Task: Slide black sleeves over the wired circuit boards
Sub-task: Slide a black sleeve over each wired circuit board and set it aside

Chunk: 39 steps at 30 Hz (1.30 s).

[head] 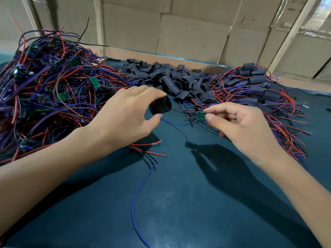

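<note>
Pinching, left hand (125, 111): black sleeve (160, 105), mouth open rightward.
Right hand (245, 126): pinches green circuit board (201, 116), wires trailing over worktop (179, 203).

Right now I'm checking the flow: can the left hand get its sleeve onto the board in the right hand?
Probably yes. The left hand holds the sleeve with its mouth facing the board, pinched by the right hand; only loose wires cross the gap.
</note>
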Available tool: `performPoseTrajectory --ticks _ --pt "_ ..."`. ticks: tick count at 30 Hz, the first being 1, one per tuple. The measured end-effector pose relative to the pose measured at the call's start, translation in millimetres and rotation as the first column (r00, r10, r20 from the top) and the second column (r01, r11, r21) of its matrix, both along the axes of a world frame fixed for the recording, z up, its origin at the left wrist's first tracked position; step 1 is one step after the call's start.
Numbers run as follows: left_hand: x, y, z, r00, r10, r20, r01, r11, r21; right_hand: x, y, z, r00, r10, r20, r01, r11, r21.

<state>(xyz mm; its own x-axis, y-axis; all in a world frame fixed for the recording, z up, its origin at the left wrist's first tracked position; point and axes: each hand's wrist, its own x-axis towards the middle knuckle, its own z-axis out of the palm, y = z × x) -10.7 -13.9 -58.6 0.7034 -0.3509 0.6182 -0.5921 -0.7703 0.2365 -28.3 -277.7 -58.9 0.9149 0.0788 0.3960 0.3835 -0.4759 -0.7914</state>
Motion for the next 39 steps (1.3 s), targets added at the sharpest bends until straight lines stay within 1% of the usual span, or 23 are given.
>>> performPoseTrajectory --ticks 2,4,7,10,12,16,20,23,26,28,30,32,34,36,37,39 --pt "1 1 0 1.000 0.009 -0.023 -0.009 1.000 -0.021 -1 1 1 0.997 -0.027 0.070 0.025 0.999 0.028" --pt "2 2 0 0.999 0.020 -0.033 -0.021 1.000 -0.021 -2 0 2 0.992 -0.061 0.107 0.052 0.995 0.079" --pt "5 4 -3 0.998 0.025 -0.058 -0.025 1.000 0.001 -1 -3 7 0.993 -0.058 0.105 0.035 0.977 0.212" --pt "8 4 -7 0.994 -0.024 -0.108 0.027 0.999 0.024 -1 -2 13 0.998 0.001 0.064 -0.027 0.911 0.412" --pt "9 3 -10 0.984 -0.061 -0.169 0.064 0.998 0.017 -2 -1 16 0.997 0.030 0.064 -0.057 0.874 0.483" --pt "7 -3 -15 0.940 -0.157 -0.302 0.134 0.986 -0.097 -5 4 18 0.989 0.101 0.104 -0.141 0.842 0.521" --pt "0 -12 -15 0.892 -0.269 -0.363 0.182 0.949 -0.258 -9 9 17 0.978 0.184 0.097 -0.207 0.824 0.527" --pt "-2 -15 -16 0.878 -0.296 -0.376 0.181 0.933 -0.312 -11 12 16 0.975 0.217 0.042 -0.203 0.805 0.557" --pt "-1 -15 -18 0.871 -0.287 -0.399 0.150 0.928 -0.340 -11 13 17 0.979 0.204 -0.011 -0.155 0.775 0.613" --pt "-1 -15 -17 0.866 -0.280 -0.414 0.131 0.927 -0.353 -10 10 19 0.973 0.225 -0.049 -0.139 0.742 0.656" --pt "-2 -16 -16 0.860 -0.286 -0.424 0.125 0.921 -0.368 -8 6 22 0.956 0.288 -0.061 -0.157 0.675 0.721" --pt "-5 -17 -15 0.851 -0.294 -0.435 0.127 0.919 -0.372 -8 2 27 0.931 0.363 -0.036 -0.192 0.573 0.796" --pt "-8 -20 -15 0.831 -0.316 -0.457 0.142 0.916 -0.375 -9 -2 32 0.905 0.425 0.030 -0.225 0.417 0.881" --pt "-11 -23 -15 0.801 -0.352 -0.484 0.176 0.912 -0.372 -11 -3 37 0.888 0.447 0.107 -0.234 0.238 0.943" --pt "-13 -26 -15 0.781 -0.373 -0.501 0.196 0.908 -0.370 -12 -2 40 0.886 0.444 0.137 -0.231 0.164 0.959" --pt "-19 -31 -15 0.739 -0.422 -0.525 0.251 0.896 -0.367 -14 4 44 0.887 0.433 0.161 -0.213 0.075 0.974"
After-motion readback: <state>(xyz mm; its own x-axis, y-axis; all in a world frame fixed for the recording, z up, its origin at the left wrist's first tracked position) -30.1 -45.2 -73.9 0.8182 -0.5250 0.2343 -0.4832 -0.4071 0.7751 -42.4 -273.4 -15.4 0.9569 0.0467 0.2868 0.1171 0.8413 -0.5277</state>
